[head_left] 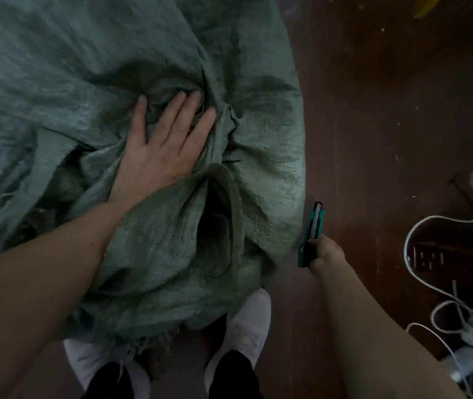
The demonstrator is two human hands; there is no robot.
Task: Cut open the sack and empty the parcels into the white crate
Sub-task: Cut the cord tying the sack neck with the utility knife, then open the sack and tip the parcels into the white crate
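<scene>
A big grey-green woven sack [71, 67] fills the left and middle of the head view, lying on a dark brown floor. Its neck is bunched and tied where a thin black tie [233, 161] pokes out. My left hand [162, 142] lies flat on the bunched cloth, fingers spread, pressing on it. A loose fold of the mouth [221, 220] gapes below the hand; the parcels inside are hidden. My right hand [325, 252] is off the sack's right edge, closed around a teal utility knife [313, 228] with its tip pointing away from me. No white crate is in view.
My two white shoes [248, 323] stand right under the sack's near end. White cables [431, 226] loop over the floor at the right, beside a dark slotted crate [454, 263] and a white plug block [471, 355].
</scene>
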